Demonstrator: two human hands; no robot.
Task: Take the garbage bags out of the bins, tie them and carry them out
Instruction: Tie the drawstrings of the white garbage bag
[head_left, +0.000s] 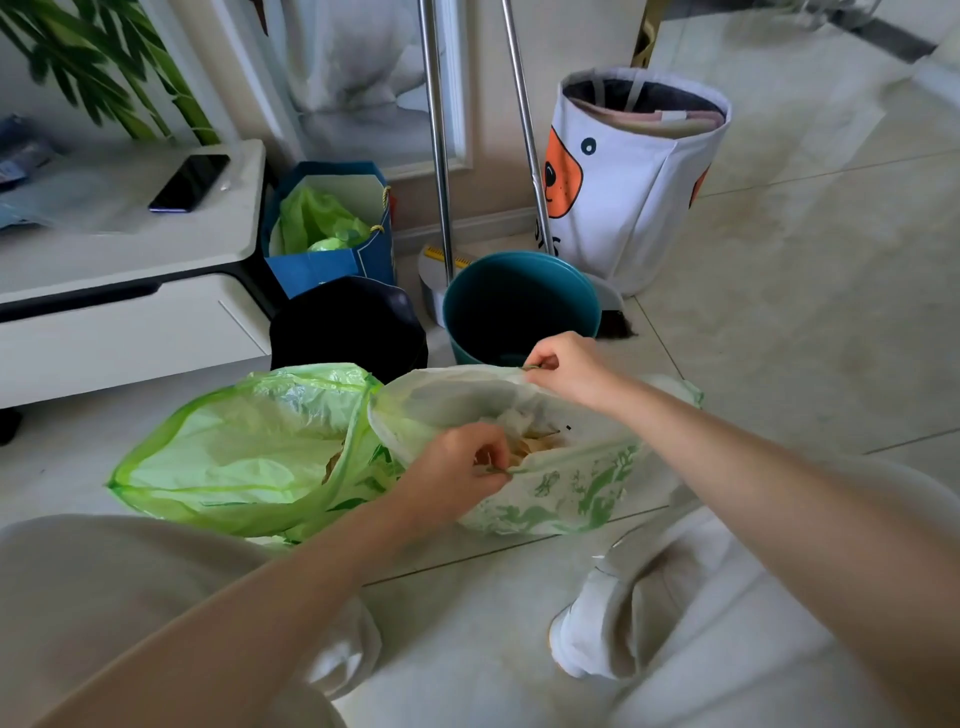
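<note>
A white garbage bag with green print (561, 493) lies open on the floor tiles in front of me, with scraps showing inside. My left hand (457, 467) pinches the drawstring at its near rim. My right hand (566, 364) pinches the drawstring at its far rim. To the left lies a second, bright green garbage bag (234, 452), open and slack, touching the white one. Behind them stand a teal bin (514, 306) with no bag in it and a black bin (348, 322).
A blue paper bag (332, 260) with green plastic inside stands by a white low cabinet (130, 312) with a phone (189, 182) on top. Broom and dustpan poles (439, 156) lean at the wall. A white fabric basket (634, 171) stands at the right. My knees frame the foreground.
</note>
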